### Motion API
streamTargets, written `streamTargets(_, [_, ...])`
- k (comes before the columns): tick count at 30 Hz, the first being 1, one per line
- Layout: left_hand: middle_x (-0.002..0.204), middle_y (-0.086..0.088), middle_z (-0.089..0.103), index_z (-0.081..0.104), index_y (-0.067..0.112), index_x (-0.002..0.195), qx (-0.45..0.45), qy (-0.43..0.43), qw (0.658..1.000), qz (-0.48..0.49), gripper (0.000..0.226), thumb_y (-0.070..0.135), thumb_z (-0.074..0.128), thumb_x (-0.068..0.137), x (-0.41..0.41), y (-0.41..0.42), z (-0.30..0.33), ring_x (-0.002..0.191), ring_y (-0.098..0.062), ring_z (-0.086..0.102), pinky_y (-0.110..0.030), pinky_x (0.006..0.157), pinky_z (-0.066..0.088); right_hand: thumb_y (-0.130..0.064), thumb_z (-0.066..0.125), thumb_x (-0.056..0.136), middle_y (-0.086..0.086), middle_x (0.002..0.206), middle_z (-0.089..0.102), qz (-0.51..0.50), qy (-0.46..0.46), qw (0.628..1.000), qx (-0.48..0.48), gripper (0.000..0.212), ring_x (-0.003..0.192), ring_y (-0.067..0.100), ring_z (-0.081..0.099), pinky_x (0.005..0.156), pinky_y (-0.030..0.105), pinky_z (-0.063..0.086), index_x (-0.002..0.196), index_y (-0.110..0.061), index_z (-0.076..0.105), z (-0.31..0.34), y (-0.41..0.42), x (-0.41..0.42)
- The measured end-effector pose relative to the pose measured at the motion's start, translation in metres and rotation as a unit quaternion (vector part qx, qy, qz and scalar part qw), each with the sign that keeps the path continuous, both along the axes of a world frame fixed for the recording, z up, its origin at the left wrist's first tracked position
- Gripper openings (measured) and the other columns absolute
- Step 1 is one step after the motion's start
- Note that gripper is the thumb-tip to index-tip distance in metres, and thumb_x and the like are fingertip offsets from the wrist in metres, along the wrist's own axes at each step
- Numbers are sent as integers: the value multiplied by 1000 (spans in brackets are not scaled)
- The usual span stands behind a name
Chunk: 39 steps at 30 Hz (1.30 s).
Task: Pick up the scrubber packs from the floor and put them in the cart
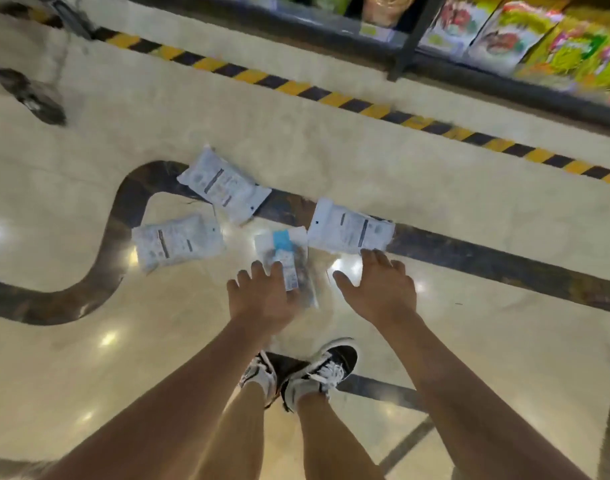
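Hands reach down, fingers spread, holding nothing: left hand (262, 299) over the blue-labelled pack (286, 258), right hand (379, 289) by the right pack (350, 226) on the floor (331, 150).

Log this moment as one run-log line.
phase: reaching | left hand: open, over blue-label pack | right hand: open, at right pack | packs on floor: four

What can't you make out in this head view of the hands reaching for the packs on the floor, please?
- Cart: nowhere in the head view.
- Print on the four scrubber packs: too small and blurred.
- Left hand covers the near end of the blue-labelled pack; contact unclear.
- Shelf goods: blurred, cut by the top edge.
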<state>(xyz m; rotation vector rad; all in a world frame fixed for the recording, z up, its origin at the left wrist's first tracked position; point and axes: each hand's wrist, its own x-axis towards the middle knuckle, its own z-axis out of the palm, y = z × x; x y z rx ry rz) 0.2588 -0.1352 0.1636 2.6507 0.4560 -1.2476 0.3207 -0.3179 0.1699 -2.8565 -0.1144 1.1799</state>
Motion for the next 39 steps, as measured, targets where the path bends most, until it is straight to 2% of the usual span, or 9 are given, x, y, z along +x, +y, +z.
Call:
streamTargets(5, [139, -12, 42, 32, 28, 149, -40, 27, 994, 102, 62, 58, 45, 96, -10, 0, -202, 125, -38, 49, -49, 101, 41, -62, 58, 93, 12, 157, 36, 20, 12, 998, -51, 83, 143, 41, 35, 108, 55, 40, 155, -16, 26, -200, -13, 23])
streamTargets(9, [127, -12, 45, 36, 40, 142, -120, 1, 951, 286, 64, 53, 64, 86, -30, 13, -306, 103, -31, 56, -43, 90, 53, -48, 74, 86, 13, 170, -1, -18, -47, 997, -64, 113, 157, 40, 2, 115, 69, 28, 162, -20, -4, -301, -24, 50])
streamTargets(12, [119, -7, 41, 38, 34, 139, -168, -69, 907, 379, 63, 25, 73, 87, -38, 11, -335, 76, -10, 46, -23, 67, 44, -57, 84, 71, 12, 167, 6, 28, -69, 994, -80, 124, 155, 40, 4, 108, 79, 23, 158, -28, 1, -338, -30, 64])
streamTargets(15, [104, -3, 60, 40, 29, 133, -184, -123, 887, 404, 67, 16, 80, 80, -35, 8, -346, 80, -18, 57, -29, 69, 48, -46, 90, 67, 19, 150, 29, 58, -100, 989, -91, 111, 141, 45, 28, 96, 76, 41, 149, -26, 18, -351, -36, 71])
streamTargets(18, [99, 1, 69, 40, 35, 132, -186, -122, 870, 440, 73, 18, 84, 77, -34, 11, -338, 85, -24, 67, -33, 69, 55, -19, 78, 78, 25, 139, 44, -12, -122, 992, -17, 82, 129, 50, 41, 95, 63, 47, 143, -12, 29, -340, -37, 75])
streamTargets(24, [109, 0, 62, 32, 24, 152, -160, -116, 847, 494, 92, 17, 87, 78, -16, 18, -276, 95, -22, 61, -32, 80, 51, -37, 83, 81, 13, 134, 58, -243, -72, 963, 93, 75, 122, 35, 58, 94, 43, 53, 139, -9, 45, -278, -29, 53])
streamTargets(28, [111, -11, 75, 71, 6, 114, -190, -118, 833, 506, 41, 15, 87, 78, -6, 24, -220, 91, -25, 70, -30, 72, 56, -25, 91, 70, 8, 114, 74, -427, 19, 885, 186, 59, 94, 26, 72, 70, 31, 59, 122, -9, 68, -225, -28, 32])
streamTargets(32, [104, -1, 68, 60, 13, 121, -251, -146, 829, 479, 44, 10, 83, 84, 5, 30, -147, 84, -17, 66, -22, 62, 51, -27, 94, 39, 7, 96, 80, -471, 59, 841, 260, 68, 85, 28, 78, 79, 46, 65, 102, -7, 77, -162, -29, 20])
streamTargets(39, [128, -2, 69, 56, 19, 132, -310, -165, 798, 490, 57, 23, 86, 83, 8, 41, 7, 103, -19, 69, -34, 81, 60, 0, 66, 73, 10, 88, 77, -494, 34, 807, 321, 28, 76, 27, 76, 67, 36, 63, 102, 1, 67, 12, -30, 21])
